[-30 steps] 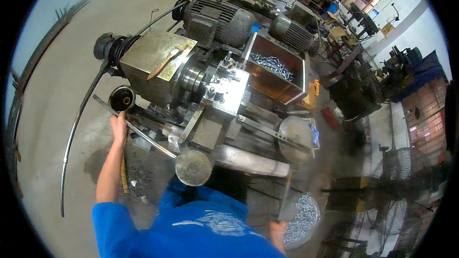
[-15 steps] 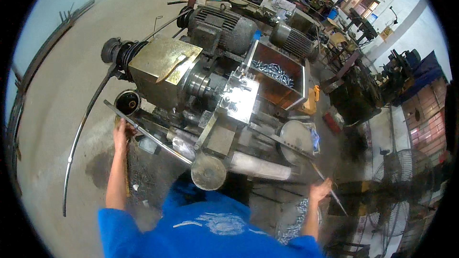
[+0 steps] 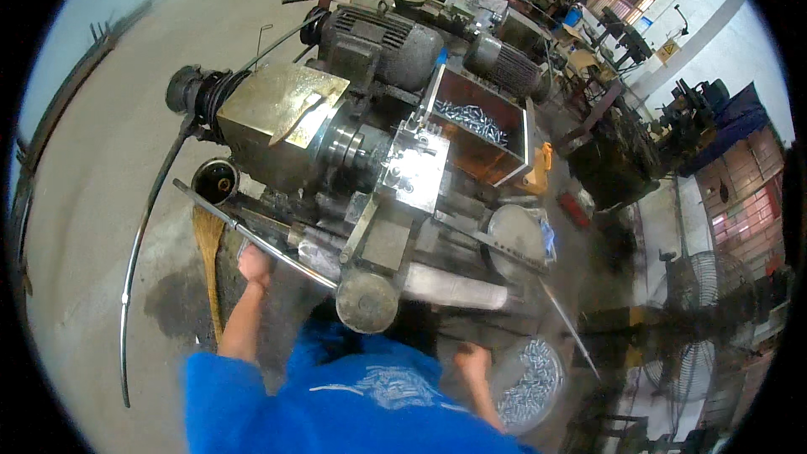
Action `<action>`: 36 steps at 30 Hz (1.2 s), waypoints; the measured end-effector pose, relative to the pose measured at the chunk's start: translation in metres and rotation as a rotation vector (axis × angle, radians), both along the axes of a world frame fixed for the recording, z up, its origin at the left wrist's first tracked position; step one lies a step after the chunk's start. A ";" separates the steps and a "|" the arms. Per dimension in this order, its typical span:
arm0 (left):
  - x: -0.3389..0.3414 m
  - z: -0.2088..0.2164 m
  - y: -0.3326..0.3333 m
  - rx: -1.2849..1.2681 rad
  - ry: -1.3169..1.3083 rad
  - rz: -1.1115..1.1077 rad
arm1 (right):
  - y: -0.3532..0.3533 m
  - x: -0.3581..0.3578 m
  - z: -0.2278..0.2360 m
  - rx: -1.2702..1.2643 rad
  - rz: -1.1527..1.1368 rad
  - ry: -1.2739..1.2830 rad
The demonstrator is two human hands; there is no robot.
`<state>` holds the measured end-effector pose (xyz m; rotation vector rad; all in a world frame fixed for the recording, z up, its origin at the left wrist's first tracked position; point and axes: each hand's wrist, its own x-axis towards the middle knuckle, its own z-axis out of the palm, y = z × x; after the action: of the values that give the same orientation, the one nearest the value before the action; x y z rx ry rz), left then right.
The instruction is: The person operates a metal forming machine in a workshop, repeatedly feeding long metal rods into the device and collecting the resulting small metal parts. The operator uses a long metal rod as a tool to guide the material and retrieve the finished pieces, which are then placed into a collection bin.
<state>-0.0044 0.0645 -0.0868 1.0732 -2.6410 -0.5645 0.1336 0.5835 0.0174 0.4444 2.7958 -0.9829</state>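
Observation:
My left hand (image 3: 254, 266) is under the long steel lever (image 3: 273, 245) on the machine's left side, apart from it. Its fingers point away and are partly hidden, so its grip is unclear. My right hand (image 3: 473, 361) is curled closed in front of my body, left of a round pan (image 3: 503, 374) heaped with small shiny metal pieces (image 3: 535, 385). Whatever may be inside those fingers is hidden. Between the hands stands the lathe-like machine, with a bright metal block (image 3: 418, 170) beside its chuck (image 3: 346, 145) and a round disc (image 3: 367, 303) at the near end.
An open box (image 3: 486, 160) holding more small metal pieces stands behind the machine. A thin rod (image 3: 572, 328) slants down at the right. On the left are a straw broom (image 3: 208, 256) and a bent hose (image 3: 139, 261). A caged fan (image 3: 702, 286) stands far right.
My left hand has left the lever and moved right and nearer. My right hand has come off the thin rod and swung left beside the pan, its fingers curled.

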 end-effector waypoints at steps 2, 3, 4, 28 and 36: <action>0.006 -0.017 -0.013 -0.125 -0.095 -0.174 | 0.013 -0.009 -0.013 -0.040 -0.058 -0.073; 0.014 -0.012 -0.023 -0.170 -0.167 -0.281 | -0.007 -0.025 0.032 -0.046 0.002 -0.039; 0.011 0.008 -0.037 -0.175 -0.290 -0.474 | -0.002 -0.031 0.035 -0.002 0.080 0.140; 0.120 0.239 -0.186 -0.260 0.040 0.089 | -0.285 -0.296 0.202 0.466 0.972 0.386; 0.113 0.237 -0.068 -0.107 -0.045 0.073 | -0.275 -0.299 0.197 0.459 0.901 0.542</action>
<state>0.1087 -0.0036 0.1504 1.1568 -2.6246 -0.3847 -0.1651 0.3088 0.2144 -1.1211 3.0743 -0.2628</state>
